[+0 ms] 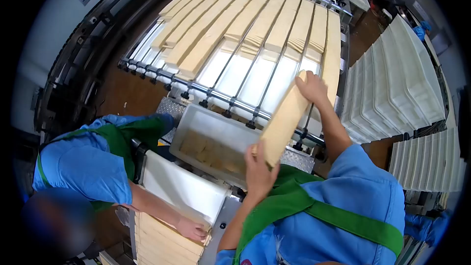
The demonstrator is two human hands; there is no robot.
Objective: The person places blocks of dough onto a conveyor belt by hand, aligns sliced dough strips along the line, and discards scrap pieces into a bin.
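A long stack of thin beige sheets [285, 120] hangs tilted in front of me, over the near rail of the machine. My right hand [312, 89] grips its upper end, and my left hand [261, 169] is wrapped round its lower end near my apron. Beyond it, more long beige stacks [216, 34] lie side by side in lanes parted by metal rods [235, 59]. White surface shows at the near ends of several lanes. What the sheets are made of, I cannot tell.
A grey bin [206, 122] with beige scraps stands below the rail. At the left, a co-worker's hand [191, 229] rests at beige pieces [167, 243] by a white belt [179, 181]. Stacked white trays [392, 88] stand to the right.
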